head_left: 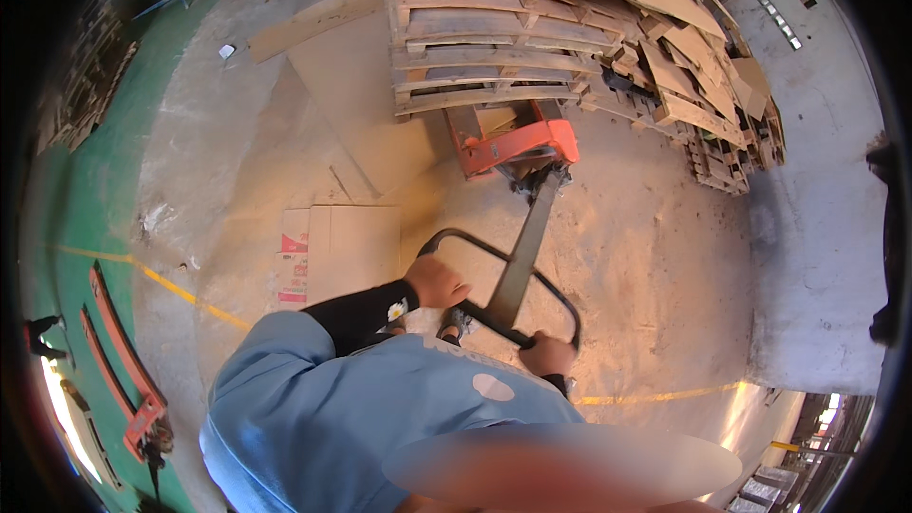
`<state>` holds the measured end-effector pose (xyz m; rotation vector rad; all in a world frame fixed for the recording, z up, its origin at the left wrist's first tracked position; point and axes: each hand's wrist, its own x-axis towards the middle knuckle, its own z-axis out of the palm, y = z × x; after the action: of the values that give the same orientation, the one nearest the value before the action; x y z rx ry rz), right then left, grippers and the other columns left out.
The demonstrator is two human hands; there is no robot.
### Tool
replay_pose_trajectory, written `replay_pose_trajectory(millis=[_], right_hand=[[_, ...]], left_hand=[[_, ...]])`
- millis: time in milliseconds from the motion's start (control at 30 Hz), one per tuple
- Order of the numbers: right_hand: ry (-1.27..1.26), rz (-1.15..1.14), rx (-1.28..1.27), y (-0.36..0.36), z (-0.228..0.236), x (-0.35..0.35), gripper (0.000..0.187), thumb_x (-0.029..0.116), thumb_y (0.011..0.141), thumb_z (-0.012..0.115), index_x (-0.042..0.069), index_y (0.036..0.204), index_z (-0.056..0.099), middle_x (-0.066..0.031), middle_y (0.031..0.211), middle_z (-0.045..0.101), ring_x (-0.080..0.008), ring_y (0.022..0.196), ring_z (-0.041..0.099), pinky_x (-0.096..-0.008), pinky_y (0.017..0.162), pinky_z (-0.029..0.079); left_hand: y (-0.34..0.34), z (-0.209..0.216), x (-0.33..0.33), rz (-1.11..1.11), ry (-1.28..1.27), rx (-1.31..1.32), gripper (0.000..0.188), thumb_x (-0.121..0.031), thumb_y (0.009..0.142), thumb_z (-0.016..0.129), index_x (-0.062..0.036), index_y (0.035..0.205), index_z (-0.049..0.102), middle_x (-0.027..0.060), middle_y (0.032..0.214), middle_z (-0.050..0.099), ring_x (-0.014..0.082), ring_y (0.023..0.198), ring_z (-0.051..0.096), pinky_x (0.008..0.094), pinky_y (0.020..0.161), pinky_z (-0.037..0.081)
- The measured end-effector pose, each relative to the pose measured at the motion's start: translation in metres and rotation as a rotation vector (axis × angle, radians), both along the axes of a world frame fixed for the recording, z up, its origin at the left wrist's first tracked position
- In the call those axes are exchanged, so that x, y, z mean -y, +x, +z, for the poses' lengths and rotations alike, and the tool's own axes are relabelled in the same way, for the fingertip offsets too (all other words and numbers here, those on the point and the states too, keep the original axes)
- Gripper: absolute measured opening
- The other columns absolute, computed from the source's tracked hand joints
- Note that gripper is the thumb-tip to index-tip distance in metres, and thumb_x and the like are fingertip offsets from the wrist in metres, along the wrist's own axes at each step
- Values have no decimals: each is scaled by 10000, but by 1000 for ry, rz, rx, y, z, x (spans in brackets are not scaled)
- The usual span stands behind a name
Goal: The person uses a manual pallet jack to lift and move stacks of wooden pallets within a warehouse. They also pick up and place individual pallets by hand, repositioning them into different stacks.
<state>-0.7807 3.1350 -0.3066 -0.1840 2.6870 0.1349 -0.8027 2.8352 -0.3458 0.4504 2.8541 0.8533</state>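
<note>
My left hand [435,282] grips the left side of the black loop handle [494,252] of an orange pallet jack [518,144]. On the handle's near right corner my right hand [548,354] is closed. The jack's dark tiller runs from the handle up to the orange body, whose forks are pushed under a stack of wooden pallets [494,47] layered with brown cardboard sheets. I wear a light blue top with black sleeves.
Flattened cardboard boxes [337,252] lie on the dusty concrete floor left of the handle. More loose pallets and cardboard [722,104] are piled at the right. A second orange pallet jack [123,370] rests at the lower left on green floor, beside a yellow line [180,293].
</note>
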Motion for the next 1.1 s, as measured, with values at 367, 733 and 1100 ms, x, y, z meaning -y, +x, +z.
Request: replay_pose_trajectory(millis=[367, 733, 1100], right_hand=[[49, 28, 5, -33, 27, -21, 286, 344, 728, 584, 207, 932, 728, -82, 877, 714, -284, 826, 690, -444, 674, 528], [-12, -47, 315, 70, -74, 20, 361, 364, 755, 576, 159, 1021, 707, -132, 977, 706, -304, 963, 670, -444, 820, 513], [-43, -53, -175, -76, 93, -11, 359, 318, 567, 694, 145, 878, 743, -127, 835, 704, -298, 835, 676, -390, 743, 541]], left_hand=[[-29, 9, -16, -13, -47, -46, 505, -483, 862, 498, -77, 639, 700, 176, 639, 634, 382, 609, 631, 477, 602, 497], [76, -92, -1, -98, -119, 229, 494, -478, 879, 478, -77, 725, 721, 166, 735, 678, 361, 742, 666, 479, 749, 496], [-76, 72, -13, -59, 70, -187, 495, -513, 907, 431, -144, 778, 735, 136, 755, 680, 362, 733, 652, 481, 719, 497]])
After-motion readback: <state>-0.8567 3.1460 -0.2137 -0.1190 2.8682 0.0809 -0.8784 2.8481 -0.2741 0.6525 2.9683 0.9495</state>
